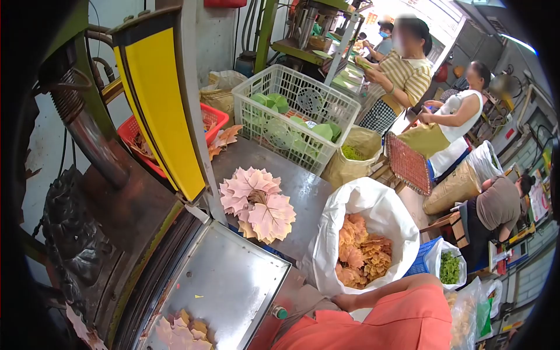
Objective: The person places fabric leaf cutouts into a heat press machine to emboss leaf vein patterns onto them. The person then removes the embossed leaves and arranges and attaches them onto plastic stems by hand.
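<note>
My right hand (pixel 345 301) is low in the view, at the end of a bare forearm below a coral sleeve (pixel 385 318). It lies by my lap, with its fingers hidden. Close beside it stands a white sack (pixel 326 251) holding orange artificial leaves (pixel 364 251). My left hand is out of view. Pink artificial maple leaves (pixel 271 217) lie in a ring of bunches on the metal table (pixel 309 189). More pale pink leaves (pixel 185 335) rest on the steel plate (pixel 227 280) of the machine in front of me.
A yellow guard panel (pixel 160 111) rises at the left. A green button (pixel 280 313) sits by the plate's edge. Behind are a red basket (pixel 219 119) and a white crate (pixel 291 125) with green leaves. Several people, one in a striped top (pixel 408 76), are at the right.
</note>
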`<act>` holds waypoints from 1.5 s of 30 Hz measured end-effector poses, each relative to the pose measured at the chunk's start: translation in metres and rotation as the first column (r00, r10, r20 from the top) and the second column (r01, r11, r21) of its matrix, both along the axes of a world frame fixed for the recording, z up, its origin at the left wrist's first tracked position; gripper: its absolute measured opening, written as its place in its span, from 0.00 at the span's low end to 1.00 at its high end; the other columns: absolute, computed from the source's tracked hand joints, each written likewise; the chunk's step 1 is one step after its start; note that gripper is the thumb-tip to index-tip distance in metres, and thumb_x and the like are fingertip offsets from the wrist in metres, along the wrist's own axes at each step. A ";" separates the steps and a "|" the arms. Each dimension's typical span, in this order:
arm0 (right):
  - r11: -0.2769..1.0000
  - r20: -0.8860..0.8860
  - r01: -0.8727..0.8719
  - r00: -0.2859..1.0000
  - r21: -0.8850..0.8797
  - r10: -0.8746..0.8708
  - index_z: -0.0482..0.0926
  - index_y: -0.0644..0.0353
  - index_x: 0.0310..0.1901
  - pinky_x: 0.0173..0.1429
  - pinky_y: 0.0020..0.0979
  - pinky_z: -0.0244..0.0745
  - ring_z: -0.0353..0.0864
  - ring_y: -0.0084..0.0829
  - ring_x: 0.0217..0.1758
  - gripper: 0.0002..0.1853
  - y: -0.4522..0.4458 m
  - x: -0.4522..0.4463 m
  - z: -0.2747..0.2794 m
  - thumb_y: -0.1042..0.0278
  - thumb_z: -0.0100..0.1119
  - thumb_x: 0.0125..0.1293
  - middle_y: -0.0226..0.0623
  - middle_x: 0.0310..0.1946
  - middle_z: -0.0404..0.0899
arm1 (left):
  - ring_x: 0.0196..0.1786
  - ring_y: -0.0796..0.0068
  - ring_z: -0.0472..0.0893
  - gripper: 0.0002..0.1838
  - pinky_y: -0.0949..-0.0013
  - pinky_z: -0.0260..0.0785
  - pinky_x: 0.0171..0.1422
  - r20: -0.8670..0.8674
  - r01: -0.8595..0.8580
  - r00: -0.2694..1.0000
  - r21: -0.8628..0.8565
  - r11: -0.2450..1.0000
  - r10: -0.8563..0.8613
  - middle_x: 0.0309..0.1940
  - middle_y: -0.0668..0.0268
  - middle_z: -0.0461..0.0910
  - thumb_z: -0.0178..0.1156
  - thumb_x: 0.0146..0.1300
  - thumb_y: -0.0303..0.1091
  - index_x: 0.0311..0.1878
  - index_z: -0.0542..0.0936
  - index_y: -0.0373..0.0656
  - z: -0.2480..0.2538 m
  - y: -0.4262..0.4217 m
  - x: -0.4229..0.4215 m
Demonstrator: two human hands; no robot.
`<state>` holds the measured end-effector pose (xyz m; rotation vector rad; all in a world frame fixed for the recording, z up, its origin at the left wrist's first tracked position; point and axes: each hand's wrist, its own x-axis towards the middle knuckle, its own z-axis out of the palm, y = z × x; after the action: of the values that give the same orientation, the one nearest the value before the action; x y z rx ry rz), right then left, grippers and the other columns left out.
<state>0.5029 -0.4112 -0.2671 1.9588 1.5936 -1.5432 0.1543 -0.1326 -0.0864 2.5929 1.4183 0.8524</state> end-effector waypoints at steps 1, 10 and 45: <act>0.992 0.045 -0.118 0.992 -0.054 0.121 0.68 0.62 0.59 0.60 0.41 0.69 0.73 0.47 0.58 0.30 0.004 -0.003 0.014 0.59 0.62 0.56 0.49 0.53 0.73 | 0.50 0.56 0.75 0.18 0.55 0.67 0.54 0.004 0.005 1.000 0.000 1.000 -0.005 0.52 0.56 0.76 0.60 0.64 0.43 0.52 0.79 0.43 0.000 0.001 0.001; 0.999 0.038 0.017 0.999 -0.041 -0.016 0.69 0.61 0.60 0.62 0.41 0.68 0.72 0.45 0.59 0.29 -0.021 -0.008 -0.003 0.58 0.60 0.57 0.49 0.55 0.72 | 0.49 0.57 0.76 0.17 0.57 0.68 0.52 0.020 0.040 0.999 -0.008 0.999 -0.039 0.50 0.57 0.76 0.60 0.64 0.42 0.52 0.79 0.43 -0.001 0.009 0.007; 0.995 0.032 -0.097 0.995 -0.036 0.099 0.72 0.58 0.57 0.59 0.41 0.70 0.75 0.45 0.56 0.25 0.011 -0.019 -0.020 0.58 0.58 0.58 0.47 0.51 0.75 | 0.43 0.63 0.78 0.15 0.62 0.71 0.46 0.028 0.054 0.998 0.033 0.998 -0.055 0.45 0.60 0.79 0.58 0.65 0.39 0.50 0.78 0.42 0.002 0.010 0.019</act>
<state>0.4841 -0.4001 -0.2867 1.8493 1.6129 -1.4828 0.1728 -0.1226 -0.0847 2.6182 1.3305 0.9099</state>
